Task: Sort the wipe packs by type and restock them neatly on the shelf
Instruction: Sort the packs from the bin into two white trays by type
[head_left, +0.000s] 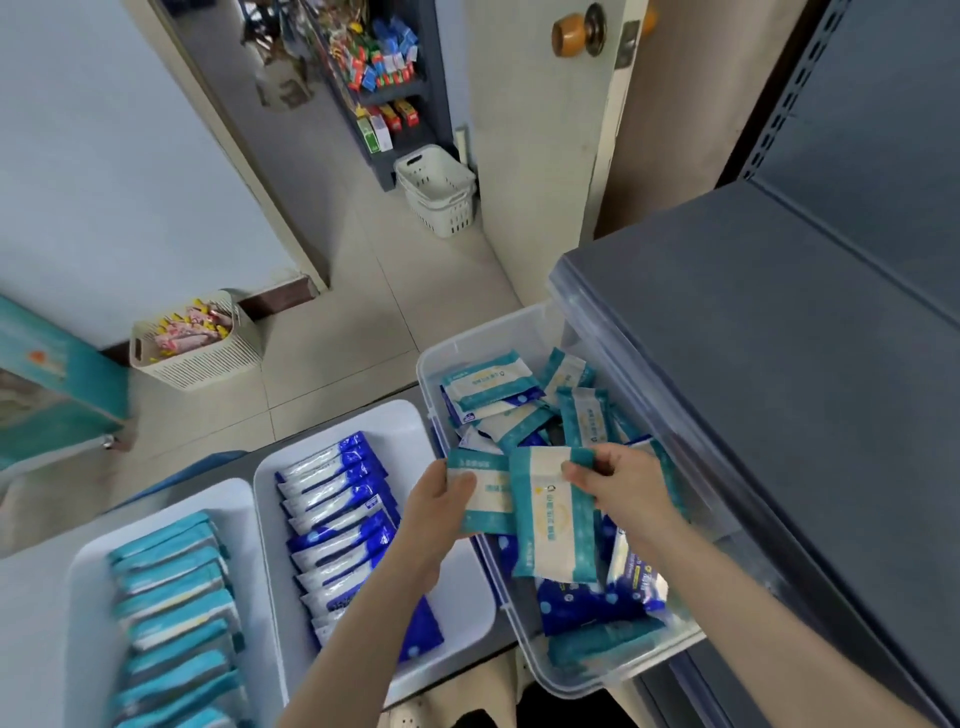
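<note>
Reaching left, I could drop a pack crooked onto the tight teal row (176, 587) in the left tray (88, 571), or let it land among the blue packs (337, 509) in the middle tray (410, 421); the film looks slick. My left hand (434, 499) curls round one teal pack (480, 499), thumb on its face. My right hand (618, 483) pinches the top edge of a second teal pack (550, 519) above the clear bin (467, 343), beside the grey shelf (779, 364).

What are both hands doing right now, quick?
Left hand: holding one teal wipe pack.
Right hand: pinching a second teal wipe pack.
</note>
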